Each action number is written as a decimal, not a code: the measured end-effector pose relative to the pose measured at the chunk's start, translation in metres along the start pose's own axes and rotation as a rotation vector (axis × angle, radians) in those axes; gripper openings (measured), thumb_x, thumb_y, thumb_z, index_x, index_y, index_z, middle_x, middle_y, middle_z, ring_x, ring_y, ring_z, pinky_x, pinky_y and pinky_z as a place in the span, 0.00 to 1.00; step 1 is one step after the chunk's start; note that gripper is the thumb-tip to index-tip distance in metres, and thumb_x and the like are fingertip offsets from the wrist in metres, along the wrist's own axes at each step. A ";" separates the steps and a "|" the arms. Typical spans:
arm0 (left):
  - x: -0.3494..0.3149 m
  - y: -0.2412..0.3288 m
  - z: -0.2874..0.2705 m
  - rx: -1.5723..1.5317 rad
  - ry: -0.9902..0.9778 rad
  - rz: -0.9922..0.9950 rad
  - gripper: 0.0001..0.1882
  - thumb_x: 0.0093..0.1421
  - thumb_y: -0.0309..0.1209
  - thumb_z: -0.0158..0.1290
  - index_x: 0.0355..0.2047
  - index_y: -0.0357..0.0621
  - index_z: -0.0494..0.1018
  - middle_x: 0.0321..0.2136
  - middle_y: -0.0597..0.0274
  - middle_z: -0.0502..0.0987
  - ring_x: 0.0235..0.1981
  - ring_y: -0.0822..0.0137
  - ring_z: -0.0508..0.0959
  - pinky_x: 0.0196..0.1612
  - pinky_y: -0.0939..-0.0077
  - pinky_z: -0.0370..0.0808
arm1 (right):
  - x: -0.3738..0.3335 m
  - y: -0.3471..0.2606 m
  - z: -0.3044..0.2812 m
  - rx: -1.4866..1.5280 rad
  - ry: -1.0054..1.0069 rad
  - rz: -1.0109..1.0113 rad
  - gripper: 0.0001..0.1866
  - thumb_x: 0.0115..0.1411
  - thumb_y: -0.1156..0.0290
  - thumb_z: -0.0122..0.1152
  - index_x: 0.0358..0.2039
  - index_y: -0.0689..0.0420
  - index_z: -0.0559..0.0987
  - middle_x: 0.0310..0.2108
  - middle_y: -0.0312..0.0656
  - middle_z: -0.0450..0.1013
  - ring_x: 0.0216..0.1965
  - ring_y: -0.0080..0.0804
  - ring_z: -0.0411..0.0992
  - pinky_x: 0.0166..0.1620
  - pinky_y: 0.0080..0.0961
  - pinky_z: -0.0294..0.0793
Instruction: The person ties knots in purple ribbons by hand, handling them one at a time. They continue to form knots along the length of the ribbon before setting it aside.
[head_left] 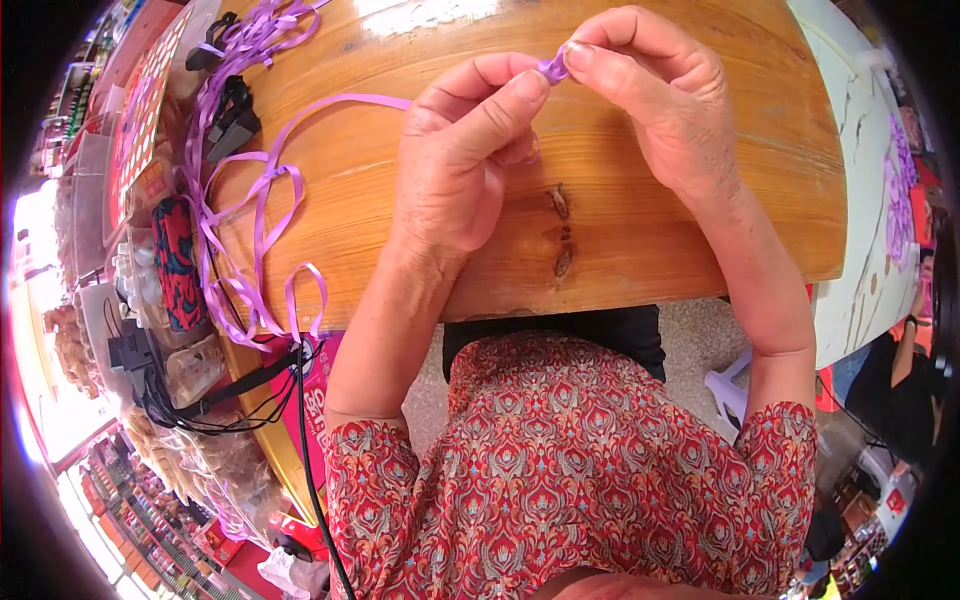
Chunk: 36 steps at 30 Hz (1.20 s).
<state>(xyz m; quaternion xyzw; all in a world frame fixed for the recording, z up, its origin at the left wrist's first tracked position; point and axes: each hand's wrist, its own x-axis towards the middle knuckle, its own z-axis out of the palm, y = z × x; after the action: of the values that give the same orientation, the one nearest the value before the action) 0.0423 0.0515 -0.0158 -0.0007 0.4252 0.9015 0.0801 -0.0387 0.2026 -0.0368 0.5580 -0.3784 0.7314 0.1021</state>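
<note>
Over the far part of the wooden table (640,240), my two hands meet at a small folded piece of purple ribbon (553,68). My left hand (462,140) pinches it between thumb and forefinger, the other fingers curled in. From the right, the thumb and forefinger of my right hand (665,95) grip its other side. A long purple strip (335,101) runs leftward from behind my left hand to a loose tangle of the same ribbon (215,130) along the table's left side. What the left palm covers is hidden.
Black clips or adapters (233,118) lie among the ribbon at the left. Beyond that edge are a dark patterned pouch (178,262), a black box with cables (135,350) and plastic bags. A white marbled table (868,250) at the right bears more purple ribbon (899,190). Another person (905,390) is at far right.
</note>
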 end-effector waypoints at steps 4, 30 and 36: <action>0.001 0.000 0.001 0.033 -0.012 0.011 0.06 0.54 0.26 0.58 0.33 0.43 0.75 0.22 0.74 0.71 0.18 0.83 0.61 0.22 0.88 0.58 | 0.001 -0.004 -0.001 -0.020 -0.010 0.016 0.02 0.57 0.78 0.56 0.30 0.61 0.76 0.29 0.32 0.73 0.34 0.15 0.69 0.39 0.13 0.68; -0.004 0.002 0.007 0.276 0.145 0.085 0.07 0.55 0.32 0.58 0.27 0.42 0.77 0.20 0.71 0.75 0.17 0.84 0.65 0.20 0.89 0.62 | 0.029 -0.049 0.020 -0.969 -0.119 0.376 0.09 0.49 0.76 0.64 0.33 0.61 0.79 0.27 0.43 0.72 0.29 0.36 0.71 0.33 0.26 0.69; -0.004 0.003 0.004 0.458 0.190 0.224 0.06 0.55 0.29 0.57 0.29 0.39 0.77 0.23 0.68 0.77 0.23 0.82 0.70 0.26 0.88 0.66 | 0.038 -0.067 0.026 -1.119 -0.187 0.242 0.06 0.46 0.78 0.64 0.26 0.57 0.78 0.23 0.39 0.71 0.24 0.35 0.68 0.27 0.25 0.63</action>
<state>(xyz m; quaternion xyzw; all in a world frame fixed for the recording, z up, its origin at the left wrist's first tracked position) 0.0465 0.0521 -0.0107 -0.0198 0.6210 0.7811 -0.0623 0.0057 0.2209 0.0286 0.4342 -0.7761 0.3740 0.2634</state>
